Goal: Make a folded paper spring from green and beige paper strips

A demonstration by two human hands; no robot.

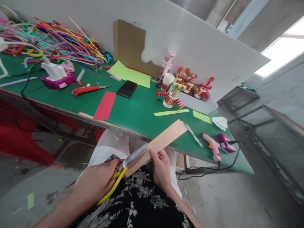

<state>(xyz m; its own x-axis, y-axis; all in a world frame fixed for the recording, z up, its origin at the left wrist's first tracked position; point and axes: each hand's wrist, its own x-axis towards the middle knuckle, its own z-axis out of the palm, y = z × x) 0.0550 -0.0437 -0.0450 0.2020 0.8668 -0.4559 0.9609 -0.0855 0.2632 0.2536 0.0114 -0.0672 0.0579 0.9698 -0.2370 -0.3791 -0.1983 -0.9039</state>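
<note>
My left hand (101, 177) is closed around the yellow-handled scissors (123, 164), low over my lap. Their blades lie along a long strip of light tan paper (167, 136), with part of the strip on either side of them. My right hand (161, 164) pinches the strip's lower edge between thumb and fingers, just right of the blades. The strip's far end reaches over the green tabletop (140, 117), beside a white pen (193, 135). Its near end passes behind the scissors.
On the table are a red paper piece (104, 106), a phone (127, 88), a red utility knife (90, 89), green paper (130, 74) and paper-cup figures (169, 99). A pink glue gun (212, 145) trails a cable at right. Pipe cleaners (64, 41) heap at back left.
</note>
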